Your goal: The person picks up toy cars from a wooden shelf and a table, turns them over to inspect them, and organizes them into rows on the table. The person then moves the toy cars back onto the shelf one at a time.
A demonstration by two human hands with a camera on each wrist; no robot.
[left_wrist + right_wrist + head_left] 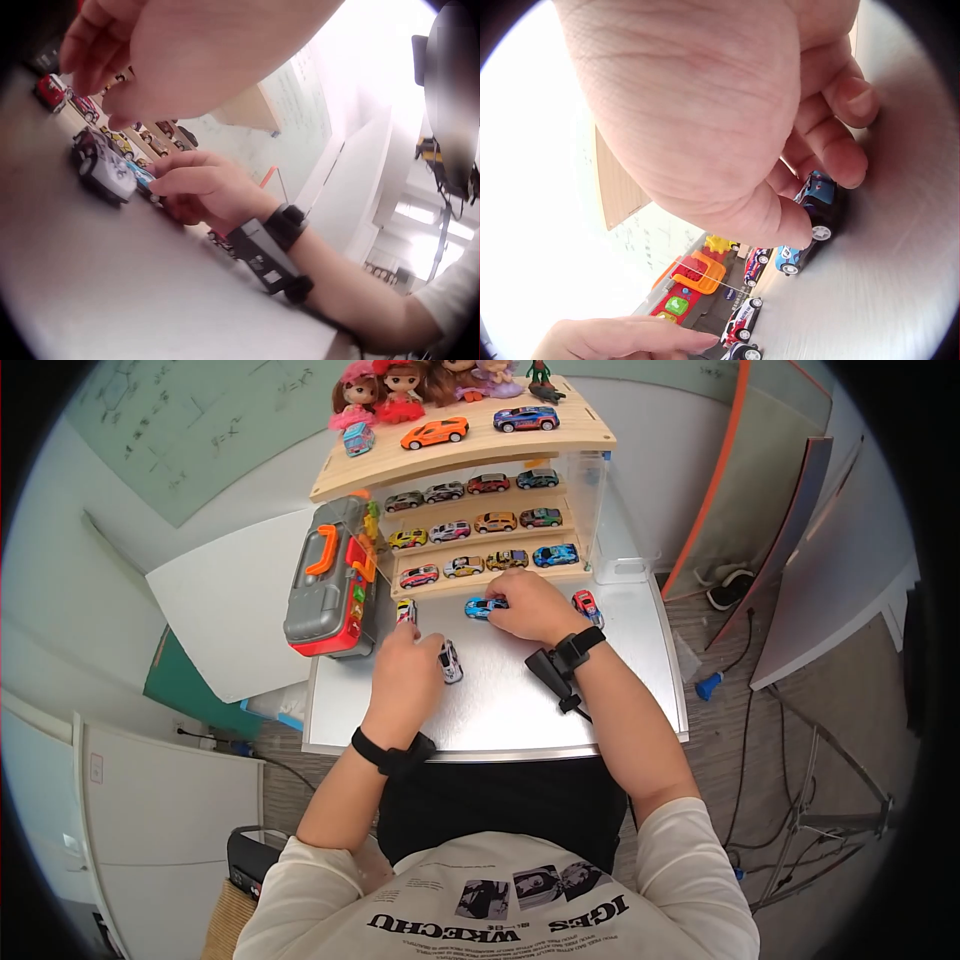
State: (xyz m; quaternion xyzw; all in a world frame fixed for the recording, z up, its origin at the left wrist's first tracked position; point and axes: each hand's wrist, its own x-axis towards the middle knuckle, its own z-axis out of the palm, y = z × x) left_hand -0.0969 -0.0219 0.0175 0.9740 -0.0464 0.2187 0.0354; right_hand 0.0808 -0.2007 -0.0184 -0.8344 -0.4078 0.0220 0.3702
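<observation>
My right hand (537, 610) pinches a blue toy car (482, 608) between thumb and fingers, low over the silver tabletop in front of the shelf. In the right wrist view the thumb lies along one side of the blue car (819, 196), fingertips on the other. My left hand (402, 675) is on the left, its extended fingertips right at a small red, white and yellow toy car (406, 610). That hand appears in the right wrist view with a finger beside the red and white car (741, 322). A white and black toy car (451, 662) stands just right of the left hand.
Behind the hands is a wooden display shelf (590, 572) with rows of toy cars. Dolls (400, 392) and more cars stand on its top. A grey and red toolbox (322, 585) is at the left; a red and blue car (587, 605) sits beyond the right wrist.
</observation>
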